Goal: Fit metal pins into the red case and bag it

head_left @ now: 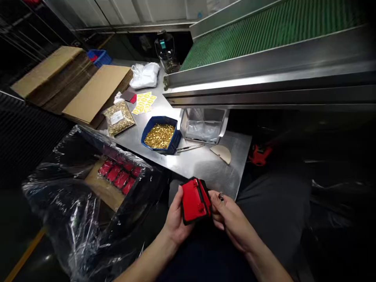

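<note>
A small red pouch (pixel 194 199) with black edging is held low in front of me, past the near edge of the metal table. My left hand (pixel 178 219) is closed around its left side, the thumb along the edge. At the pouch's right side, my right hand (pixel 225 211) has its fingers curled, with the tips against the black-edged flap. A small dark metallic piece (pixel 221 196) shows at the right hand's fingers; I cannot make out what it is. Beyond the hands, a blue bin (pixel 177 138) holds many small gold-coloured pieces.
A clear-fronted tray (pixel 202 131), tweezers (pixel 190 148) and a beige half-round piece (pixel 221 153) lie on the metal table (pixel 194 166). At left, a plastic-lined box (pixel 102 203) holds several red pouches (pixel 120 176). Cardboard stacks (pixel 96 92) stand behind it. A green conveyor (pixel 249 35) slopes overhead right.
</note>
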Available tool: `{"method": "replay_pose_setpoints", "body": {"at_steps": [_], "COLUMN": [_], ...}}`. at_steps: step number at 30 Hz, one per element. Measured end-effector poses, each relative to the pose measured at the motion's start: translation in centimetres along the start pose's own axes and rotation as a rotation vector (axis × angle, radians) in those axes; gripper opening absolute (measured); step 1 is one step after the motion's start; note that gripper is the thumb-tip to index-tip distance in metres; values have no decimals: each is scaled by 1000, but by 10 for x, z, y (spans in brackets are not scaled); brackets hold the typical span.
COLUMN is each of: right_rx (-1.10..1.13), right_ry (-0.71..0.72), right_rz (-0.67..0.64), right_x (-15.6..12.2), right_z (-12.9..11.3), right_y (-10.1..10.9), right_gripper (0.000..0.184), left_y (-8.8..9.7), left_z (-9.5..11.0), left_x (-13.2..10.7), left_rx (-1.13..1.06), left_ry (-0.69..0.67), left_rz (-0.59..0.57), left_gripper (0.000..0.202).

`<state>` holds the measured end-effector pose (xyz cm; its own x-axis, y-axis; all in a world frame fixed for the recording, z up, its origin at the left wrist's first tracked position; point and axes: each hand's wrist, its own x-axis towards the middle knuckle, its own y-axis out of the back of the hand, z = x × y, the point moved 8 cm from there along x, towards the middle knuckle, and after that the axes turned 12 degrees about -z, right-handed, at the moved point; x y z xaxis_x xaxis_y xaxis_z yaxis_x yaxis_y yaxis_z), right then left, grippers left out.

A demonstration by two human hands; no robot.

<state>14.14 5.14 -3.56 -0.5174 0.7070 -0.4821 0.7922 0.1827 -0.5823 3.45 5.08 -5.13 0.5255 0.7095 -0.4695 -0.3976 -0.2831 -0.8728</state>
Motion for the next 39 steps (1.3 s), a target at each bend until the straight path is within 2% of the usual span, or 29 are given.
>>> {"method": "replay_pose_setpoints", "body": {"at_steps": [2, 4, 5, 7, 9, 11, 12, 14, 16, 18, 21, 22, 24, 27, 30, 33, 39], "right_rx": [-37, -211, -344, -766, -1319, -1791, -1938, -2036, -1880, -1508, -887, -745, -569, -466, -457, -442, -461], "right_ry": [-29, -9, 13, 115, 277, 457, 534, 642, 706, 688, 506, 446, 387, 407, 433, 442, 494], "right_rz": [-37, -53, -55, -32, -1, -10, -26, -67, -89, -40, 163, 207, 231, 217, 244, 273, 326], "right_x": [0, -3, -5, -12, -21, -28, -32, -40, -52, -64, -72, -73, -72, -65, -60, -59, -62], "right_z": [-15, -35, -46, -71, -88, -86, -80, -67, -63, -69, -70, -65, -55, -47, -43, -41, -44], "right_y": [2, 4, 3, -6, -30, -62, -74, -87, -83, -60, -6, 5, 11, 0, -8, -8, -3], "right_gripper": [46, 41, 38, 24, 14, 17, 18, 16, 9, 13, 23, 25, 28, 28, 25, 26, 27], "left_y": [-8, -18, -24, -33, -36, -34, -31, -25, -22, -21, -27, -31, -38, -48, -55, -59, -61], "left_z": [10, 19, 26, 34, 35, 33, 32, 30, 26, 15, -2, -5, -8, -6, -5, -6, -11], "left_x": [2, 3, 4, 5, 6, 3, 0, -10, -22, -37, -55, -58, -62, -62, -60, -59, -54], "left_rx": [150, 271, 337, 408, 368, 274, 229, 168, 129, 63, -52, -75, -99, -111, -120, -127, -128], "left_ry": [-79, -120, -143, -113, 10, 128, 155, 136, 95, 103, 155, 165, 169, 147, 138, 131, 114], "left_rz": [-16, -60, -92, -178, -248, -249, -225, -154, -102, -90, -128, -150, -205, -269, -324, -368, -371], "left_gripper": [44, 53, 63, 83, 89, 81, 73, 56, 44, 42, 52, 55, 57, 58, 60, 61, 55]}}
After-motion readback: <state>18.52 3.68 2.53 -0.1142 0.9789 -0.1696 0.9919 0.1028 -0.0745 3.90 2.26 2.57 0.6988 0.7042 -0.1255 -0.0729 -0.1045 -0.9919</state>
